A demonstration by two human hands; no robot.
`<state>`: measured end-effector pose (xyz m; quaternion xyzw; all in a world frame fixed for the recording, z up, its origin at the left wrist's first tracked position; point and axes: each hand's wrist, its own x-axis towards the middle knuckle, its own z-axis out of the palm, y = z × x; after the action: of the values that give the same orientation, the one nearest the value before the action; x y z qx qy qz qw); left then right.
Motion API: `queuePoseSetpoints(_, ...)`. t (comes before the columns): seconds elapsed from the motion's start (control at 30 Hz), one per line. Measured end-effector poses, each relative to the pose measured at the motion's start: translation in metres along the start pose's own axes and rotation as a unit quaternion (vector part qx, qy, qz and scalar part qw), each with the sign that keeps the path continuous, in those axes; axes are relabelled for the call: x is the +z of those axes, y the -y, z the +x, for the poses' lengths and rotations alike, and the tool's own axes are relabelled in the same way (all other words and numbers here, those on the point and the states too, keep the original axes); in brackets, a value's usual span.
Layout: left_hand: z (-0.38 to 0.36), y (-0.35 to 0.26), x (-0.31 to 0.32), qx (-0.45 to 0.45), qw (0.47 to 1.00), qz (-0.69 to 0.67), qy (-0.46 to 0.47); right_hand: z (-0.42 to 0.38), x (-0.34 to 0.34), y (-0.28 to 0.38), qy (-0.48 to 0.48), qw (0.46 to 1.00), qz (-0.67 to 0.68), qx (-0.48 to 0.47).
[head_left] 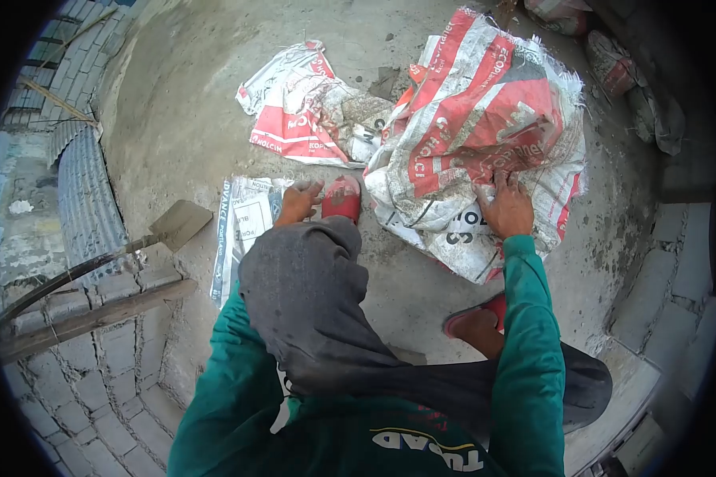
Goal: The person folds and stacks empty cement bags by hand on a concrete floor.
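A pile of red-and-white woven cement sacks (461, 135), dirty and creased, lies on the concrete in front of me. My right hand (507, 207) rests flat on the near part of this pile, its fingers spread. Beyond my bent knee, my left hand (297, 203) is open with fingers stretched out, close to the red slipper (341, 199) on my foot. Under and beside that hand is a flattened white-and-blue cement bag (250, 208), partly hidden by my knee and sleeve. Another crumpled red-and-white sack (306, 111) lies farther out, against the left side of the pile.
A shovel (181, 224) leans at the left by a wooden beam (95, 322) and a concrete block wall (119, 381). Corrugated metal sheet (91, 195) stands behind it. More sacks (612, 63) lie at the far right. Blocks (667, 278) line the right side.
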<state>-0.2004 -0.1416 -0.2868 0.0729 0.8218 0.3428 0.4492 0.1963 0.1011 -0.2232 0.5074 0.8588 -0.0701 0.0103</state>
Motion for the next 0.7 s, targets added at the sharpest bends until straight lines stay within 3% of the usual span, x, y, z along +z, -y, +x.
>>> queuePoseSetpoints(0.07,0.037,-0.02,0.035,-0.076,0.988,-0.088,0.101,0.001,-0.001,0.003,0.022,1.0,0.012,0.007)
queuePoseSetpoints(0.1,0.057,-0.023,0.053,-0.071,0.988,-0.085,0.105,0.001,-0.004,0.005,0.027,1.0,0.007,0.009)
queuePoseSetpoints(0.17,0.095,-0.018,0.079,-0.125,0.962,-0.229,0.08,0.0,-0.001,0.005,0.022,1.0,0.002,0.009)
queuePoseSetpoints(0.27,0.133,-0.005,0.078,-0.112,0.953,-0.262,0.101,0.001,0.0,0.006,0.019,1.0,-0.01,0.009)
queuePoseSetpoints(0.3,0.17,0.023,0.076,-0.116,0.946,-0.294,0.068,0.0,0.0,0.007,0.014,1.0,-0.012,0.007)
queuePoseSetpoints(0.33,0.171,0.012,0.068,-0.113,0.947,-0.292,0.071,0.001,-0.001,0.008,0.007,1.0,-0.014,0.004)
queuePoseSetpoints(0.4,0.164,-0.01,0.051,-0.09,0.931,-0.341,-0.09,0.0,-0.002,0.008,0.001,1.0,-0.009,0.004)
queuePoseSetpoints(0.47,0.16,-0.043,0.017,-0.004,0.926,-0.353,-0.136,-0.002,-0.005,0.009,-0.011,1.0,0.004,0.007)
queuePoseSetpoints(0.53,0.12,-0.111,-0.026,0.074,0.956,-0.24,-0.153,-0.004,-0.009,0.009,-0.009,1.0,0.008,0.003)
queuePoseSetpoints(0.6,0.111,-0.168,-0.066,0.244,0.947,-0.123,-0.167,-0.007,-0.008,0.007,-0.02,1.0,0.016,0.005)
queuePoseSetpoints(0.7,-0.003,-0.289,-0.074,0.333,0.939,-0.078,-0.031,-0.012,-0.008,0.002,-0.03,0.999,0.027,0.006)
